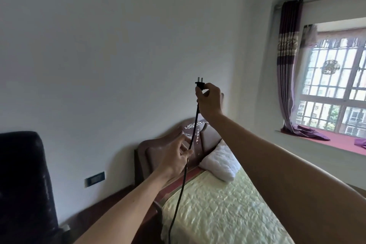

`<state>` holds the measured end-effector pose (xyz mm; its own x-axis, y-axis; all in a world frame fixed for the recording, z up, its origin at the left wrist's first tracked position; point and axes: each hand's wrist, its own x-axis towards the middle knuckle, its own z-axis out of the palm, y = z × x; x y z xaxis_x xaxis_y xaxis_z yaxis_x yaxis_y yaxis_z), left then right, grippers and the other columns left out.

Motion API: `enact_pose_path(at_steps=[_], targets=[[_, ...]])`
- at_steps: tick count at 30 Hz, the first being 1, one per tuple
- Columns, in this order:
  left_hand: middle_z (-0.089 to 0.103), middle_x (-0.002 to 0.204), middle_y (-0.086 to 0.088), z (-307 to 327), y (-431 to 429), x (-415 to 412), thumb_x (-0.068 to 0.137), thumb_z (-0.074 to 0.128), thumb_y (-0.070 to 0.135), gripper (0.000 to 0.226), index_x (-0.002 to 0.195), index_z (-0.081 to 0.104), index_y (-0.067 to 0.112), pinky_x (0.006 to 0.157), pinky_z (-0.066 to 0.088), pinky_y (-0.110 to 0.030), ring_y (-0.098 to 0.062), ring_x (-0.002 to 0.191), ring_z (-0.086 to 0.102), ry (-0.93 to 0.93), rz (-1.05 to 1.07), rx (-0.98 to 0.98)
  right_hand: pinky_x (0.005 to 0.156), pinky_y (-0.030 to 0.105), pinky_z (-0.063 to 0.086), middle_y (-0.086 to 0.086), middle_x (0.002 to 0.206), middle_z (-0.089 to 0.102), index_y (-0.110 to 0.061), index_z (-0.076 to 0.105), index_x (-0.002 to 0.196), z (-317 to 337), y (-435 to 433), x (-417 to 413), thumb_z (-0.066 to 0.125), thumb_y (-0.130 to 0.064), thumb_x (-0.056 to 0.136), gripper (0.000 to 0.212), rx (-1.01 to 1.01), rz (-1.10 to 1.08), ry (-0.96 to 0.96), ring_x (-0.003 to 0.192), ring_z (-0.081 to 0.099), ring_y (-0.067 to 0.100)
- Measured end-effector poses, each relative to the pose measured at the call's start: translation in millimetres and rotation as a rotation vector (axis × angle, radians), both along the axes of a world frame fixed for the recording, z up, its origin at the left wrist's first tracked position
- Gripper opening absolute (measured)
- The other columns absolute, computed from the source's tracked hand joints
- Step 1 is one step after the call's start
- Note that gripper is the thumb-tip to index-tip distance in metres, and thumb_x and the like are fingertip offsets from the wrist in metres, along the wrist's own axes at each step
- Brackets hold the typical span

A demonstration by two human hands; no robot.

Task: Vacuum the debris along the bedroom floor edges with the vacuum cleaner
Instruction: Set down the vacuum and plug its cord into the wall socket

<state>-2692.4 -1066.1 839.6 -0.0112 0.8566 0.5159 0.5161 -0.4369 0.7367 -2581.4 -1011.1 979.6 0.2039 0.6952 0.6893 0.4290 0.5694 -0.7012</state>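
My right hand (pixel 209 101) is raised in front of the white wall and pinches a black two-pin plug (pixel 200 83), pins pointing up. From the plug a black power cord (pixel 183 180) hangs down and runs off the bottom of the view. My left hand (pixel 177 156) is lower, its fingers closed lightly around the cord. The vacuum cleaner itself is not in view, and the floor edges are hidden.
A black wall socket (pixel 95 178) sits low on the wall, left of the bed's padded headboard (pixel 146 150). The bed (pixel 217 214) has a pale green quilt and a white pillow (pixel 219 162). A dark chair (pixel 23 184) stands at left. Window (pixel 334 89) and purple curtain (pixel 287 65) at right.
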Motion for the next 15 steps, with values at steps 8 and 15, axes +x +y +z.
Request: enact_pose_path(at_steps=[8, 15], targets=[[0.057, 0.078, 0.006, -10, 47, 18, 0.091, 0.069, 0.014, 0.023, 0.097, 0.055, 0.032, 0.057, 0.045, -0.016, -0.003, 0.057, 0.052, 0.057, 0.058, -0.014, 0.069, 0.045, 0.057, 0.009, 0.063, 0.068, -0.017, 0.069, 0.093, -12, 55, 18, 0.062, -0.029, 0.094, 0.014, -0.051, 0.074, 0.006, 0.066, 0.067, 0.032], [0.059, 0.078, -0.001, -24, 96, 1, 0.092, 0.067, 0.011, 0.018, 0.097, 0.056, 0.025, 0.050, 0.047, -0.014, 0.001, 0.052, 0.056, 0.030, 0.106, -0.068, 0.068, 0.041, 0.055, 0.010, 0.063, 0.067, -0.016, 0.070, 0.096, -23, 102, -1, 0.060, -0.028, 0.095, 0.016, -0.077, 0.153, -0.014, 0.066, 0.067, 0.032]])
